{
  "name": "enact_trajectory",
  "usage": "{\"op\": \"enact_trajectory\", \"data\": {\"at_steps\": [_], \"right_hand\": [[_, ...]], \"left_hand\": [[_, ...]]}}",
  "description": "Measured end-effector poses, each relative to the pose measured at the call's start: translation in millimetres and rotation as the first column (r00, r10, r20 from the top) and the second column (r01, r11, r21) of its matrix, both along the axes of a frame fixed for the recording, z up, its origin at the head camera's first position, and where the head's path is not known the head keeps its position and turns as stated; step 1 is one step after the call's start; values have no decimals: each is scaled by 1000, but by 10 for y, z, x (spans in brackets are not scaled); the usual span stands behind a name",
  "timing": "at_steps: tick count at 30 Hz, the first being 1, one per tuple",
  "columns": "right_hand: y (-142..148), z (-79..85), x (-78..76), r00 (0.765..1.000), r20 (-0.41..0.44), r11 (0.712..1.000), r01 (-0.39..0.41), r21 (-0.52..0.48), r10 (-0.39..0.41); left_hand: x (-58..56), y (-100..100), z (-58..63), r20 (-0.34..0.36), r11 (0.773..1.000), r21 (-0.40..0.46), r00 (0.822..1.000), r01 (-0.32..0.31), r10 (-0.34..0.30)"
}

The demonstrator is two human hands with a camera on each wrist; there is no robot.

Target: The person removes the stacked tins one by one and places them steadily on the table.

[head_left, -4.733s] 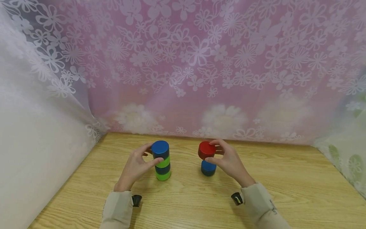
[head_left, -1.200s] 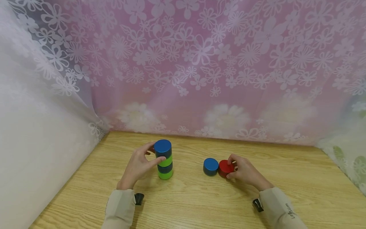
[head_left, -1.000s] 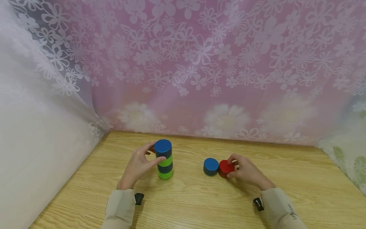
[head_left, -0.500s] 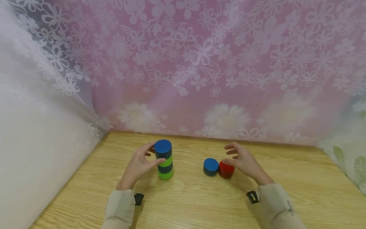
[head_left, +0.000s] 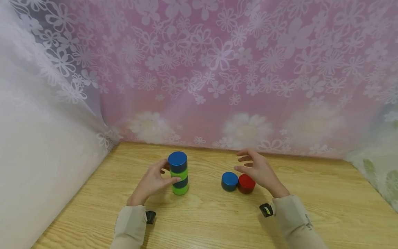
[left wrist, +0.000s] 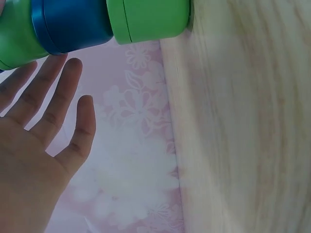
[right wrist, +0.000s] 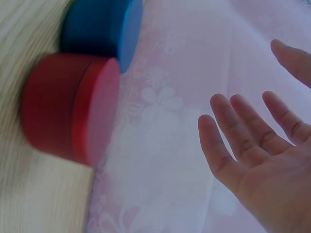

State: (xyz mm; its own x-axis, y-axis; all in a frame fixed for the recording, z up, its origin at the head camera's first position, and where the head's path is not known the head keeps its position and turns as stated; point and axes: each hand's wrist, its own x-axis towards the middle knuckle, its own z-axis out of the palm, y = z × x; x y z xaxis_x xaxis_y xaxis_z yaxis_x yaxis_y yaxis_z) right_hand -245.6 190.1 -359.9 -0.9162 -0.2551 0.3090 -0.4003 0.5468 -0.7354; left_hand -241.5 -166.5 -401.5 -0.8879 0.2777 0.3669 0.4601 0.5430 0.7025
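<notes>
A tower of round lidded tins [head_left: 179, 175], blue and green by turns, stands upright on the left of the table. My left hand [head_left: 151, 181] is around its left side, thumb across the front at the lower blue tin. In the left wrist view its fingers [left wrist: 66, 90] are spread and fairly straight, tips right at the tins' edge. To the right, a blue tin [head_left: 229, 181] and a red tin [head_left: 246, 184] stand side by side on the table. My right hand [head_left: 259, 171] hovers above and behind the red tin, holding nothing, its fingers [right wrist: 226, 121] loosely extended.
The wood-grain table [head_left: 202, 221] meets a pink flowered cloth [head_left: 199, 114] along its back edge. A pale cloth [head_left: 53, 138] hangs at the left side, and another with green leaf prints [head_left: 385, 176] hangs at the right.
My right hand has set the red tin down beside the blue one, let go, then risen and moved left. My left hand has slid slightly lower along the tower, its fingers loosened.
</notes>
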Motion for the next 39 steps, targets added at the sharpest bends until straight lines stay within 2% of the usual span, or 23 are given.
{"op": "enact_trajectory", "data": {"at_steps": [11,19,30,39], "right_hand": [[-187,61,-11,999,-31,997,-42,-59,40],[-341,92,-29,996,-37,993,-78,-86,75],[-538,71,-41,988,-42,981,-151,-119,147],[-727,74,-18,986,-24,979,-165,-120,163]], "left_hand": [[-11,-17,-49,24,1000,-9,1000,16,-16],[-16,-29,-39,74,1000,-11,997,11,-11],[-15,-19,-39,91,1000,-1,996,19,-19],[-19,-17,-36,106,1000,-2,994,15,-15]]}}
